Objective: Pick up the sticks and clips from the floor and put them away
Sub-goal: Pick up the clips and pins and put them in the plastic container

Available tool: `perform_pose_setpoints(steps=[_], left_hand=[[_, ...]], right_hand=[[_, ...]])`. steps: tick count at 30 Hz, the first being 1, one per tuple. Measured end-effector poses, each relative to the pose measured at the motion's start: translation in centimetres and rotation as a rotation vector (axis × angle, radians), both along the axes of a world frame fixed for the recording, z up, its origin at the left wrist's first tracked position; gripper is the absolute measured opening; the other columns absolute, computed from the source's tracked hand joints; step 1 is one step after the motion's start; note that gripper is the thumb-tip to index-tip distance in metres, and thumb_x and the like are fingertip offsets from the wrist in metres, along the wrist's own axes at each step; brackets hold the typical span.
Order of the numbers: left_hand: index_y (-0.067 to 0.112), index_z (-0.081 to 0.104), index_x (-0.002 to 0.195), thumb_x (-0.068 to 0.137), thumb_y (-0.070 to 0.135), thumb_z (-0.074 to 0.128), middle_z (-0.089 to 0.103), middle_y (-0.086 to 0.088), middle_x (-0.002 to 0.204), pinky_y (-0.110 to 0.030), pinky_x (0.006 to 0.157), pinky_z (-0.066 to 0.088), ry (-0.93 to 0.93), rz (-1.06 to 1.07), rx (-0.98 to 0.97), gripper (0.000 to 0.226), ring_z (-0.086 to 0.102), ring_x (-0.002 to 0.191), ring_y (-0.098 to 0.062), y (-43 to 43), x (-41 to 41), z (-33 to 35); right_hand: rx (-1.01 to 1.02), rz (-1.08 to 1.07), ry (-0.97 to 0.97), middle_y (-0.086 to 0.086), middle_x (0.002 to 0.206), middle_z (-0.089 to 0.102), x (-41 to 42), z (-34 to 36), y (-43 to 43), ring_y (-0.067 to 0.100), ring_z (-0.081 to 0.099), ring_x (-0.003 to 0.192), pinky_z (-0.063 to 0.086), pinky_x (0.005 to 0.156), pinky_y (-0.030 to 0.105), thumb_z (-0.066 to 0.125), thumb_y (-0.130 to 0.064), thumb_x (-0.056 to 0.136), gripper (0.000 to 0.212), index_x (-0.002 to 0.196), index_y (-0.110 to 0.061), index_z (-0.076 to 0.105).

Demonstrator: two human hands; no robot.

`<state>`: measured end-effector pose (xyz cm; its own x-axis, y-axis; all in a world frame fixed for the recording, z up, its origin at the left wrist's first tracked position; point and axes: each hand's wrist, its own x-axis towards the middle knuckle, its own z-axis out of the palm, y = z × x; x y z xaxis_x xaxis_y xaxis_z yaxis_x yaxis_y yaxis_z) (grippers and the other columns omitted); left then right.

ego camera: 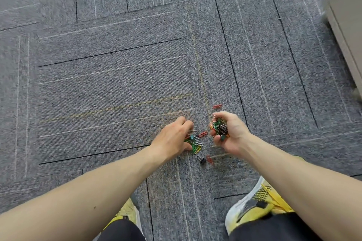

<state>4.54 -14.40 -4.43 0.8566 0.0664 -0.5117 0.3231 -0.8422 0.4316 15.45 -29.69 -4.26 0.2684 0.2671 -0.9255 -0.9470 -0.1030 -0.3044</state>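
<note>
Coloured paper clips and small binder clips lie on the grey carpet between my hands. My right hand [229, 134] is cupped palm-up around a bunch of clips [219, 126], green, red and black. My left hand [174, 136] is down on the floor, fingers closed on a green and white cluster of clips [195, 144]. Loose red clips lie at three spots: one beyond my right hand [217, 106], one between the hands [203, 134], one nearer me [209, 159]. A black binder clip [202, 160] sits beside that last one. No sticks are visible.
Grey carpet tiles with dark and light lines cover the floor. A beige cabinet or furniture base [346, 25] stands at the far right. My yellow and white shoes [256, 203] are near the bottom edge, one on each side.
</note>
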Motion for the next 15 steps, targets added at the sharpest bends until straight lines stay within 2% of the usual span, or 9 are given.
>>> perform_pose_setpoints(steps=[5, 9, 11, 13, 15], left_hand=[[0.013, 0.064, 0.11, 0.088, 0.031, 0.069, 0.063, -0.001, 0.111, -0.034, 0.092, 0.054, -0.029, -0.032, -0.019, 0.028, 0.061, 0.098, -0.017, 0.0, 0.0, 0.0], [0.017, 0.071, 0.105, 0.082, 0.032, 0.076, 0.07, 0.001, 0.105, -0.032, 0.089, 0.056, 0.014, 0.08, -0.121, 0.028, 0.065, 0.093, -0.014, 0.6, 0.4, -0.3], [0.018, 0.073, 0.102, 0.079, 0.032, 0.08, 0.071, 0.003, 0.101, -0.027, 0.088, 0.055, 0.056, 0.158, -0.206, 0.028, 0.064, 0.088, -0.009, 1.2, 0.8, -0.1], [0.017, 0.074, 0.098, 0.077, 0.031, 0.082, 0.071, 0.006, 0.093, -0.021, 0.081, 0.054, 0.074, 0.252, -0.275, 0.026, 0.064, 0.081, -0.007, 1.6, 1.2, 0.6], [0.015, 0.074, 0.092, 0.075, 0.027, 0.084, 0.071, 0.004, 0.084, -0.022, 0.072, 0.056, 0.09, 0.373, -0.382, 0.022, 0.068, 0.073, -0.009, 1.7, 1.5, 1.3]], right_hand=[[0.02, 0.002, 0.006, 0.003, 0.061, 0.058, 0.1, 0.4, 0.0, 0.015, 0.049, 0.048, 0.032, 0.035, 0.018, 0.061, -0.023, 0.088, 0.015, 0.077, -0.016, 0.054], [0.021, -0.003, 0.004, 0.003, 0.064, 0.058, 0.2, 0.5, 0.0, 0.014, 0.05, 0.05, 0.033, 0.036, 0.018, 0.066, -0.027, 0.085, 0.018, 0.075, -0.017, 0.055], [0.021, -0.001, 0.008, 0.003, 0.065, 0.058, 0.3, 0.4, 0.0, 0.014, 0.05, 0.05, 0.033, 0.036, 0.018, 0.067, -0.027, 0.084, 0.017, 0.077, -0.017, 0.055], [0.022, -0.002, 0.013, 0.003, 0.065, 0.057, 0.4, 0.6, 0.0, 0.014, 0.049, 0.05, 0.032, 0.035, 0.018, 0.067, -0.026, 0.084, 0.016, 0.078, -0.017, 0.054], [0.025, -0.012, 0.015, 0.003, 0.063, 0.056, 0.7, 0.9, 0.1, 0.014, 0.048, 0.049, 0.031, 0.033, 0.018, 0.066, -0.025, 0.084, 0.017, 0.076, -0.018, 0.053]])
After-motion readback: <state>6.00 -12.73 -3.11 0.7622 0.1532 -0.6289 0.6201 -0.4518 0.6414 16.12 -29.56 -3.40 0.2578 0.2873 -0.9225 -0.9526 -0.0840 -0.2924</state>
